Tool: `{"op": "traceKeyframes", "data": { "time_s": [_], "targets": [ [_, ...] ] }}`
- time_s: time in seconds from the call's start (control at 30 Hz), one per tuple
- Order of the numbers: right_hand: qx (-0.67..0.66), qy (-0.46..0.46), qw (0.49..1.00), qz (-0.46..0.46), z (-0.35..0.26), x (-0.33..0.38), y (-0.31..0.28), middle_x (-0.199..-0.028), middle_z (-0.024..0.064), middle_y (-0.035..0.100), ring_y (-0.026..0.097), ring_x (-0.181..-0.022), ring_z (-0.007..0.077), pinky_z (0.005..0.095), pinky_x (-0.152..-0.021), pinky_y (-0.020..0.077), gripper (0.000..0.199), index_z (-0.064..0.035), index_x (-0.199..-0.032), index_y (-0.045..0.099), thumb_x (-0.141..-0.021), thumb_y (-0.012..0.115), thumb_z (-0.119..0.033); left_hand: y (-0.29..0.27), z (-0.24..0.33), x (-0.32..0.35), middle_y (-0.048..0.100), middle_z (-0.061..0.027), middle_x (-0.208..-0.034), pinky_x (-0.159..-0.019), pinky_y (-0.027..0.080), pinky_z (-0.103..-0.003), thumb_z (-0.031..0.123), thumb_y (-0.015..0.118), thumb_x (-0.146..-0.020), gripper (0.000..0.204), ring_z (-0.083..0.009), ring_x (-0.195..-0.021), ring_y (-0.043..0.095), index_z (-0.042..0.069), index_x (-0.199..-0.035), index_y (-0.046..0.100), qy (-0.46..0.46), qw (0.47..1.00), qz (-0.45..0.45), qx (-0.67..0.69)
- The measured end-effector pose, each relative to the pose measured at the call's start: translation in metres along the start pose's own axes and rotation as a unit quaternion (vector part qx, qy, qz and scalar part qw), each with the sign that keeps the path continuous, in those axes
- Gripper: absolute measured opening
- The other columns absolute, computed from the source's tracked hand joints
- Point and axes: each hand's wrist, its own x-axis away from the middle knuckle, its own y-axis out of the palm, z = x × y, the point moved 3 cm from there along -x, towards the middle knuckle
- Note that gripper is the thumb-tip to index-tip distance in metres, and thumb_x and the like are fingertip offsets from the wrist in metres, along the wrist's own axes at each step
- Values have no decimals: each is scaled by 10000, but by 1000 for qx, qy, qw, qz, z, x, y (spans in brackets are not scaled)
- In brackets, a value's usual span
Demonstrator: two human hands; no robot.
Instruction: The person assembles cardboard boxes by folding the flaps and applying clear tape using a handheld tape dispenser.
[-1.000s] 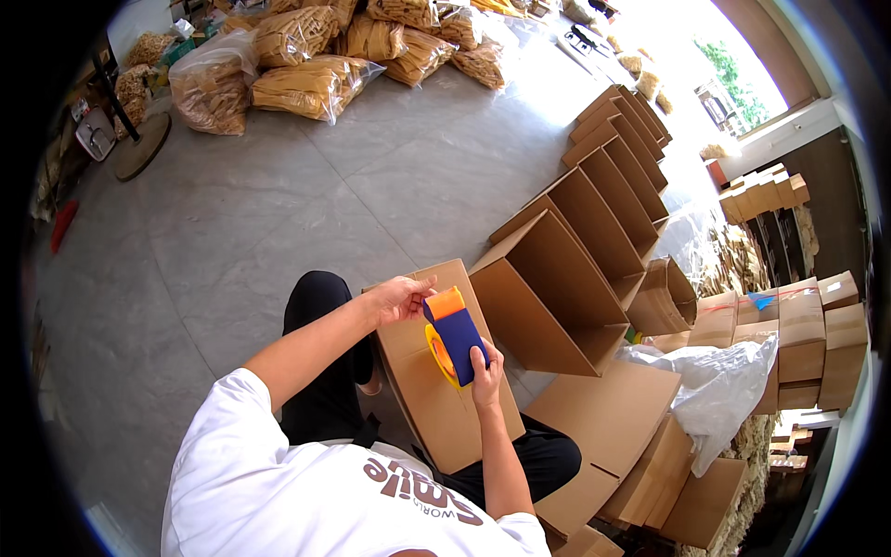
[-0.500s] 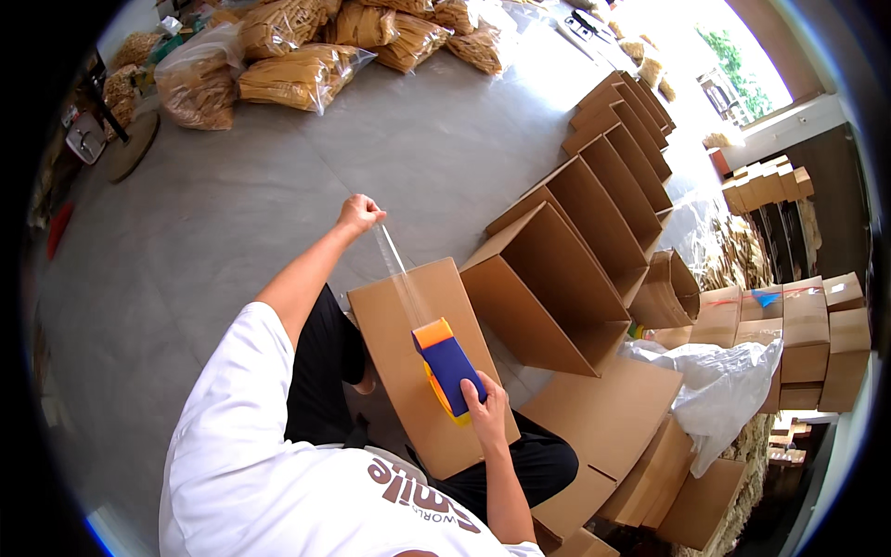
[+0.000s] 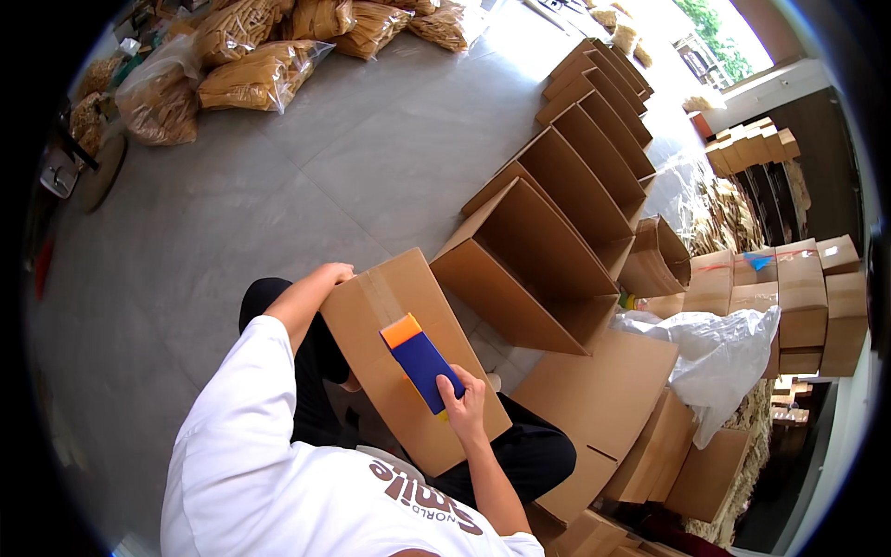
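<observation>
A closed brown cardboard box rests between my knees, tilted toward me. On its top face lies a blue and orange tape dispenser, with my right hand closed around its near end. Clear packing tape runs along the top from the dispenser to the far edge. My left hand is at the box's far left corner, its fingers hidden behind that edge.
Several open cardboard boxes stand in a row to the right. A flattened carton, a crumpled plastic sheet and stacked boxes lie farther right. Filled plastic bags sit at the far left on the grey floor.
My left hand has come down and back from the raised, stretched tape strip to the box's far end. The strip now lies against the box. My right hand keeps hold of the dispenser.
</observation>
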Motion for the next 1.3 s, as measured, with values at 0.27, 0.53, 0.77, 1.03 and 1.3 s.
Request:
{"op": "traceKeyframes", "data": {
  "time_s": [0.27,0.53,0.77,1.03,1.3],
  "targets": [
    [-12,24,1000,11,-2,0,-4,-685,36,593,534,-645,72,218,-587,426,264,35,-895,620,-857,591,-225,-67,75,90,630,-233,-992,-825,456,-445,412,300,-957,557,-403,-923,596,-19,-933,653,186,948,3,260],
    [29,95,994,-38,13,91,-85,-718,51,581,515,-677,88,239,-636,427,322,39,-891,588,-862,567,-282,-58,71,94,599,-304,-903,-818,443,-483,478,287,-944,653,-444,-913,566,-54,-818,644,129,973,159,110],
    [174,29,979,104,31,141,-92,-557,108,579,568,-473,180,270,-485,426,263,29,-749,613,-822,597,-223,-84,92,105,602,-257,-999,-861,437,-470,493,320,-931,618,-412,-986,556,-43,-936,629,77,982,172,24],
    [97,-8,987,132,22,64,-45,-554,115,589,587,-489,194,285,-491,438,283,15,-734,638,-797,622,-260,-49,96,112,-73,-108,-1511,-1087,-45,-520,517,295,-920,743,-268,-1391,-96,67,-1444,20,104,955,205,-187],
    [49,-41,998,-21,2,14,-32,-713,140,629,602,-650,177,284,-597,460,472,42,-844,636,-762,657,-423,-76,73,92,-183,-77,-1495,-1082,-101,-492,625,283,-874,857,-231,-1374,-182,93,-1434,-89,52,986,114,-111]
  ]
}}
